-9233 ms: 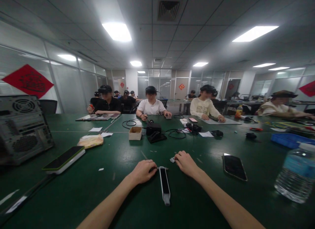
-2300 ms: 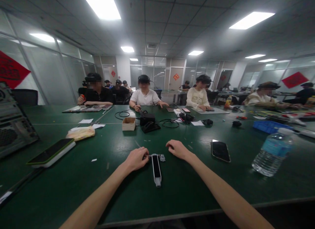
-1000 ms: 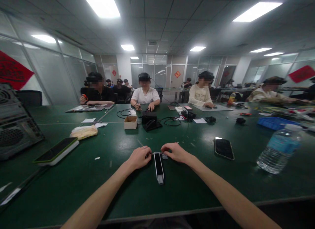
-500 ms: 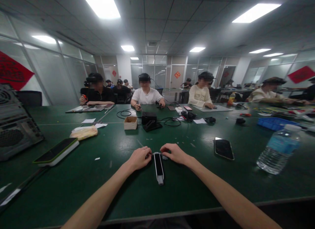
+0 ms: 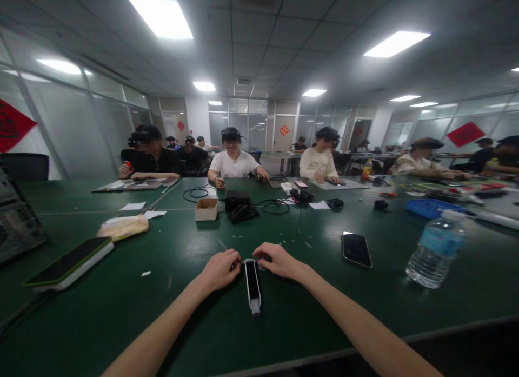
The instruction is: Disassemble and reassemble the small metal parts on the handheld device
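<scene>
A slim device (image 5: 253,286) with a white frame, a black face and a grey tip lies on the green table between my hands, tip towards me. My left hand (image 5: 221,270) rests just left of its far end, fingers curled together; whatever they may grip is hidden. On the other side, my right hand (image 5: 279,262) is bent in a loose pinch near the same end. A small greyish piece shows under its fingertips, too small to name. Whether either hand touches the device I cannot tell.
To the right are a phone (image 5: 357,249) and a water bottle (image 5: 436,251). A large green-edged device (image 5: 68,260) lies left, near a plastic bag (image 5: 124,227). Ahead stand a small cardboard box (image 5: 206,210) and a black stand (image 5: 242,208). Several people sit across the table.
The camera has turned slightly right and up, so everything sits further left and a little lower in view. My hands and the slim device keep nearly the same arrangement.
</scene>
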Tool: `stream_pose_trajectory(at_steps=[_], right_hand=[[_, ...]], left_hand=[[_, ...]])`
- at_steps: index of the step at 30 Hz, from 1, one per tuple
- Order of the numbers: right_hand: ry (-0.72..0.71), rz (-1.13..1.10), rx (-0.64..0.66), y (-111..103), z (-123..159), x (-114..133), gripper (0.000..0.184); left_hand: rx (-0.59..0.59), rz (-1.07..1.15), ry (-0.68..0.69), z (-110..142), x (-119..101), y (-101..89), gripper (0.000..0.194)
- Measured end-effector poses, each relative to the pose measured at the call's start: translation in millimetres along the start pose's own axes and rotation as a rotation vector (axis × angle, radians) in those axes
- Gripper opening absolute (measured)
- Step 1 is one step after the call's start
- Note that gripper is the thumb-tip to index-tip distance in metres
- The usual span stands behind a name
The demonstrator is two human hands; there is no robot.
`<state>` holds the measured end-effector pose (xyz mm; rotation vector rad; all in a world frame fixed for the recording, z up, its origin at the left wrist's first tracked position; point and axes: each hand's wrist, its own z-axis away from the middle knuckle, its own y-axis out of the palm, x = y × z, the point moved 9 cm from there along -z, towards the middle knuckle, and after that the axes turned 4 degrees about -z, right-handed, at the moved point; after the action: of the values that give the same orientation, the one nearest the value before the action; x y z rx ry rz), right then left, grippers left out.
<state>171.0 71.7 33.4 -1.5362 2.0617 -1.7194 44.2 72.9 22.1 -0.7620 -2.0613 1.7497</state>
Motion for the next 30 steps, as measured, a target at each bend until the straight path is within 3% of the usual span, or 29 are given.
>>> stream_pose_trajectory(at_steps=[4,7,10,14,25,30], right_hand=[[0.048,0.183,-0.085,-30,0,-14,0.024],[0.276,0.439,-0.127,-59,9,-50,0.027],[0.522,0.582,-0.052,-75,26,-91,0.027],[0.592,0.551,0.019,-77,37,-117,0.014],[0.619,0.564,-0.021,-73,35,-123,0.008],[0.534,0.561,-0.047,-73,26,-100,0.013]], left_hand=[[0.009,0.03,-0.008,1,0,-5.9,0.019],[0.009,0.059,-0.036,1,3,-9.7,0.021],[0.013,0.067,-0.053,1,4,-10.8,0.022],[0.01,0.081,-0.054,1,3,-11.5,0.023],[-0.024,0.09,-0.029,1,3,-11.2,0.019],[-0.072,0.057,-0.01,1,3,-11.5,0.016]])
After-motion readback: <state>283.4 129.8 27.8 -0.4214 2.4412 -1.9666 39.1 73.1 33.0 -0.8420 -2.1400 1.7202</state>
